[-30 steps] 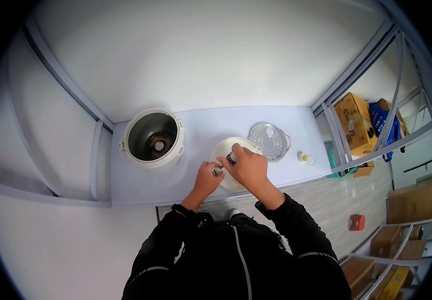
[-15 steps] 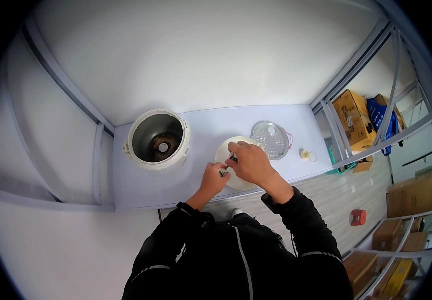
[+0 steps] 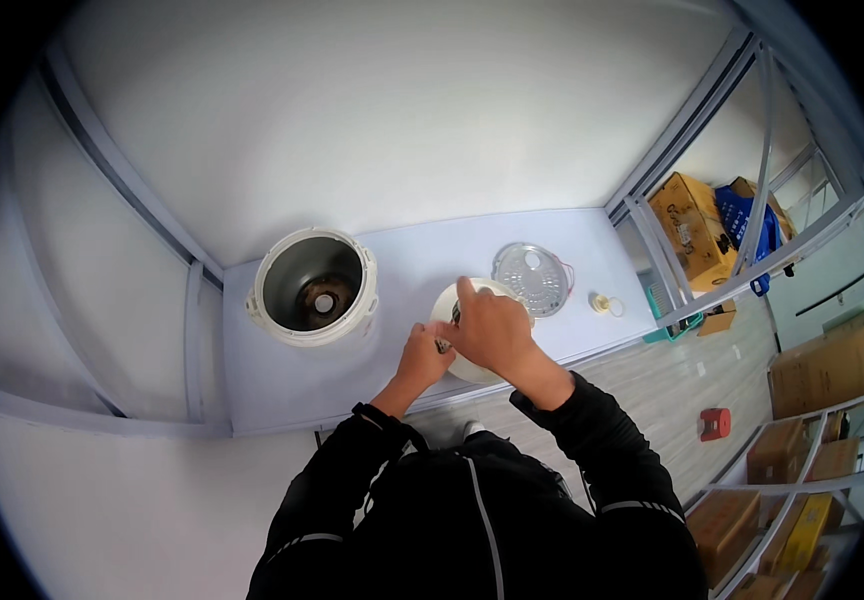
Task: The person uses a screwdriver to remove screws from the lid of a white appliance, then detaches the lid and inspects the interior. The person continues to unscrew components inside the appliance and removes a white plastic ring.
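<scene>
My left hand (image 3: 420, 360) and my right hand (image 3: 497, 330) meet over a round white lid-like piece (image 3: 472, 370) on the table. Closed fingers of the left hand grip a small dark and silver part, too covered to name. Just above it, the right hand is closed too, its fingers curled round something small and dark that they mostly hide. To the left stands a white rice cooker body (image 3: 354, 325) without a lid; its grey inside is stained brown round a central knob. Right of my hands lies a silver perforated disc (image 3: 535, 285) with a thin red cord or ring at its edge.
A small cream-yellow part (image 3: 602, 302) with a ring lies near the right end of the pale table (image 3: 407, 255). Metal frame posts (image 3: 664, 245) rise there. Beyond are cardboard boxes (image 3: 694, 235), a teal basket (image 3: 674, 327) and a red stool (image 3: 714, 424) on the floor.
The view has shifted slightly. My right hand has come a little closer to the left hand and turned, with its fingers now nearly touching the left ones. The other things have stayed put.
</scene>
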The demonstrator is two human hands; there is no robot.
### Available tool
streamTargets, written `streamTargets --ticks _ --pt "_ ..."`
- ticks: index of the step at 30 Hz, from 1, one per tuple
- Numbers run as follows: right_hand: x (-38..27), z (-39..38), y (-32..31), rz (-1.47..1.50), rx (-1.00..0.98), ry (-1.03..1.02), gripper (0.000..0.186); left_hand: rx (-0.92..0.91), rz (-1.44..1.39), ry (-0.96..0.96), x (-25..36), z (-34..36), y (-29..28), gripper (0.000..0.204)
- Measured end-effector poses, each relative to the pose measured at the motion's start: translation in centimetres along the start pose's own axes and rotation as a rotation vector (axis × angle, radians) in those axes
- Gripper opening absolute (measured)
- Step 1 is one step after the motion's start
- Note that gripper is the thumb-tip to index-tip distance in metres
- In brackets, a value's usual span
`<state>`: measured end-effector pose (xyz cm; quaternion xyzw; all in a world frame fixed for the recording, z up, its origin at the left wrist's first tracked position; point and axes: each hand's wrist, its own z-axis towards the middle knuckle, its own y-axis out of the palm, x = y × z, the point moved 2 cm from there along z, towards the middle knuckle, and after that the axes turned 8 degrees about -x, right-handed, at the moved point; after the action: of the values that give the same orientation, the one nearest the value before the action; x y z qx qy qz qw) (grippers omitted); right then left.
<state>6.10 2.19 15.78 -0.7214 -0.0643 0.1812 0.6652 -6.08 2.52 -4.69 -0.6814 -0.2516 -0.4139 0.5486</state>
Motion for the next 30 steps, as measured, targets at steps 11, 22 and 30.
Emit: streamTargets --ticks 11,22,30 --pt "3.4 -0.6 0.4 0.238 0.036 -0.309 0.026 0.093 -0.074 -0.020 0.6 -0.6 0.1 0.036" --pt "2.4 -0.2 0.2 0.120 0.038 -0.233 0.031 0.102 -0.041 -0.046 1.1 -1.1 0.1 0.035" --pt "2.6 1.3 1.6 -0.043 -0.040 -0.162 0.039 0.068 -0.057 -0.072 1.1 -1.5 -0.3 0.035"
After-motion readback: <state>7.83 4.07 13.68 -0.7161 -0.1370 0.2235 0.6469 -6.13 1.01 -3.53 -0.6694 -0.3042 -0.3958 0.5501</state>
